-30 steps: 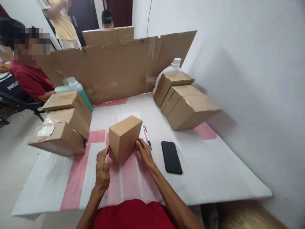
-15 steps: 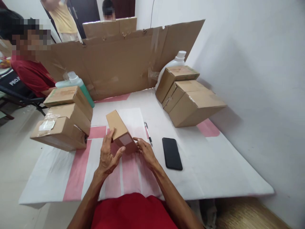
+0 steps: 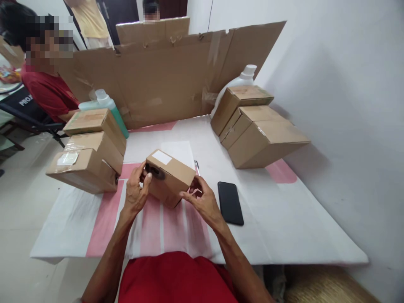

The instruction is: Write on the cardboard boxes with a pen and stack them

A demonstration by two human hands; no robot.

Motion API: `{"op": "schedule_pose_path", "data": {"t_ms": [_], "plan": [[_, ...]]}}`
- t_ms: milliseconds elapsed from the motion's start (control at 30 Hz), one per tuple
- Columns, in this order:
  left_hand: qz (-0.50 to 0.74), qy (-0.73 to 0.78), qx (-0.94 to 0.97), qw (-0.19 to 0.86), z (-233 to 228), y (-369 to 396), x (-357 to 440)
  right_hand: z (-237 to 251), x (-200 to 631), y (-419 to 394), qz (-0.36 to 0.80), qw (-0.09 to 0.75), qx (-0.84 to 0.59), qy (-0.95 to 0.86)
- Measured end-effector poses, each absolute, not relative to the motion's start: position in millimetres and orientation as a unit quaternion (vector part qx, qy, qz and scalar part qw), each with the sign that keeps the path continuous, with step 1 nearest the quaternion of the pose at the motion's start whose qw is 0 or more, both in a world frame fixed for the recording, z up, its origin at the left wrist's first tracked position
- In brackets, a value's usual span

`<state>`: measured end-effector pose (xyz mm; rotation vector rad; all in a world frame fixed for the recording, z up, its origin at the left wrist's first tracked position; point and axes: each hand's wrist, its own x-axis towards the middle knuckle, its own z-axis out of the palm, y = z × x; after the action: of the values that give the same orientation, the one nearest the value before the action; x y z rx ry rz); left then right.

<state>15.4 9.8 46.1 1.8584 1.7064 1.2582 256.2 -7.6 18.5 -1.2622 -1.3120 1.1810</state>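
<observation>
A small brown cardboard box (image 3: 172, 185) is held between my two hands, tilted above the cloth-covered table. A white label sits on its top face, and a dark, round-edged patch or opening shows near its left end. My left hand (image 3: 137, 185) grips the left end, thumb toward me. At the right end, my right hand (image 3: 202, 195) has its thumb on the near side and its fingers behind the edge. Just beyond that hand lies a pen (image 3: 197, 166), partly hidden by it. A black smartphone (image 3: 231, 203) rests right of my right hand.
Stacked cardboard boxes (image 3: 85, 166) and a green bottle (image 3: 117, 115) stand at left. More boxes (image 3: 261, 134) and a white jug (image 3: 235, 82) stand at right by the wall. A cardboard panel (image 3: 167, 80) edges the table's back. A person in red (image 3: 47, 94) sits beyond the left side.
The small box has been turned, so its labelled face is now upward and its dark patch shows. My right hand has shifted up to its right end. The view has moved slightly.
</observation>
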Motion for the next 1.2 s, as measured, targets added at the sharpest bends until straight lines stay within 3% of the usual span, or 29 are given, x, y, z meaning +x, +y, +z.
{"op": "schedule_pose_path", "data": {"t_ms": [100,233,433,533,667,833,1033,1200], "plan": [[0.446,0.597,0.654,0.129,39,12,9,3,248,2,0.449,0.484,-0.534,-0.527],[0.465,0.581,0.653,0.139,39,9,3,-3,249,10,0.556,0.477,-0.477,-0.485],[0.474,0.568,0.562,0.371,21,-11,13,-18,264,-10,0.663,0.388,-0.48,-0.423],[0.458,0.577,0.501,0.455,-5,-26,24,-30,276,-23,0.571,0.329,-0.556,-0.506],[0.449,0.604,0.502,0.426,-35,-46,35,-35,282,-30,0.358,0.298,-0.638,-0.614],[0.42,0.62,0.525,0.403,-50,-58,38,-20,259,-22,0.199,0.322,-0.647,-0.662],[0.413,0.635,0.55,0.351,-48,-54,38,-4,224,-10,0.2,0.208,-0.6,-0.746],[0.429,0.622,0.588,0.288,-38,-37,42,-9,218,-8,0.197,0.205,-0.621,-0.731]]}}
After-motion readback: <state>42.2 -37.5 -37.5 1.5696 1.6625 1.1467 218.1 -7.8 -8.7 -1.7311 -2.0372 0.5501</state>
